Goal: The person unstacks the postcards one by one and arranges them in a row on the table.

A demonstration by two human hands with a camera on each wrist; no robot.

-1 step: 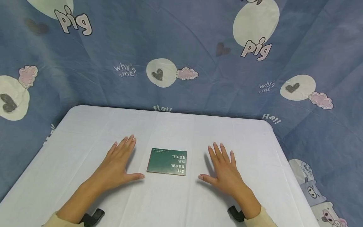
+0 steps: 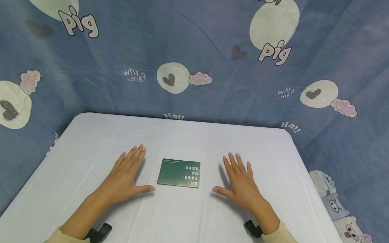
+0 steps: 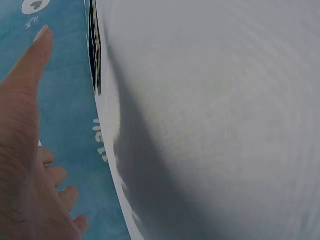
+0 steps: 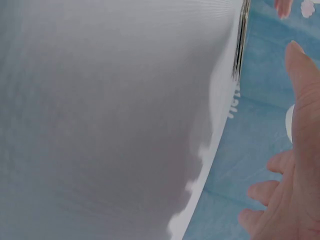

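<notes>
A small dark green book [image 2: 179, 173] with white print lies flat on the white-covered table [image 2: 182, 138], between my two hands. My left hand [image 2: 127, 176] rests palm down just left of it, fingers straight, thumb pointing at the book's near corner without touching it. My right hand [image 2: 240, 182] lies flat a little farther off on the right, thumb stretched toward the book. The left wrist view shows my left hand [image 3: 22, 150] and the book's edge [image 3: 94, 55]. In the right wrist view are my right hand [image 4: 295, 165] and the book's edge [image 4: 241, 40].
A blue cloth [image 2: 194, 50] printed with cartoon pigs, hearts and words hangs behind and around the table. The table's far edge runs close under it. Black wrist mounts [image 2: 100, 232] [image 2: 253, 228] sit at my cuffs.
</notes>
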